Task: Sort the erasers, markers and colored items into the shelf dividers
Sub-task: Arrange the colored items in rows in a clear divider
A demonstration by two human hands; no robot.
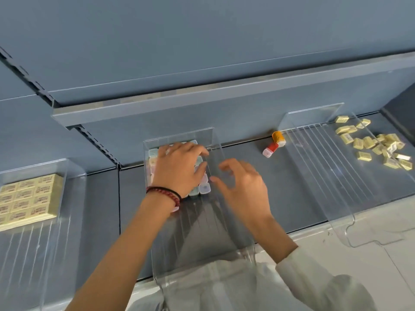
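Boxes (pixel 204 188) in pastel colours fill the rear of the middle clear divider (pixel 215 140). Left hand (pixel 179 169) presses them, fingers extended. Right hand (pixel 243 187) hovers alongside, fingers loosely curled, empty.

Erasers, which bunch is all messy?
The right erasers lie scattered loose; the left erasers sit packed in neat rows.

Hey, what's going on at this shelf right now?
A person is stocking a shelf fitted with clear dividers. Their left hand presses on rows of small pastel boxes packed in the middle divider, while the right hand hovers beside it holding nothing. Yellow erasers sit neatly packed in the left divider; loose erasers lie scattered at the far right. Two capped items, one orange and one red, lie unsorted on the shelf.
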